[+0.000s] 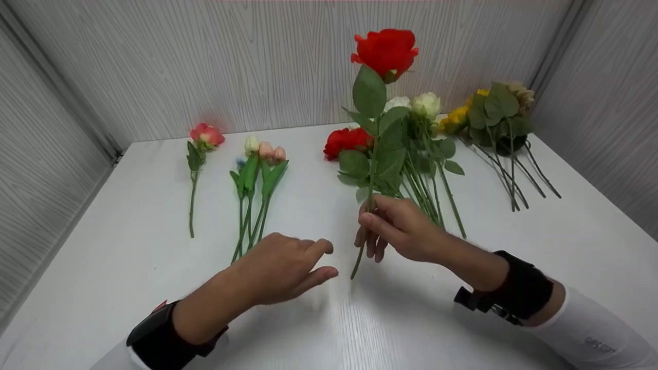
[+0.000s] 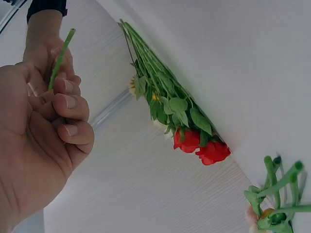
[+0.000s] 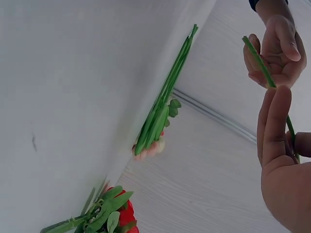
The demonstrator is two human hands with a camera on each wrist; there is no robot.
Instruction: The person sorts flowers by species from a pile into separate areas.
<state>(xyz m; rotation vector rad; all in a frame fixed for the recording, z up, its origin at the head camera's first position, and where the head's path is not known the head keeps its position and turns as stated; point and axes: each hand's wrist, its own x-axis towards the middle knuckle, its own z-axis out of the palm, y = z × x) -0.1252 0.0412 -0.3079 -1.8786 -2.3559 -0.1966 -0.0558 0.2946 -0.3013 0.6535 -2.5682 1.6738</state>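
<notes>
My right hand [image 1: 401,226] pinches the stem of a long artificial red rose [image 1: 386,51] between thumb and fingers. The rose stands nearly upright above the white table, its bloom highest and its bare stem end below the hand. Just left of that stem, my left hand [image 1: 280,267] holds nothing, its fingers loosely bent and apart from the rose. In the left wrist view its fingers [image 2: 73,116] curl inward, and the green stem end [image 2: 62,58] shows behind them. From the right wrist, the stem [image 3: 260,63] passes in front of the left palm [image 3: 282,48].
Behind the held rose lie red roses [image 1: 345,143] and white roses [image 1: 425,106]. Yellow flowers [image 1: 455,121] and dark-leaved stems [image 1: 501,105] lie far right. White and peach tulips [image 1: 266,150] lie left of centre, a pink flower [image 1: 207,135] farther left. A grained panel [image 1: 231,61] backs the table.
</notes>
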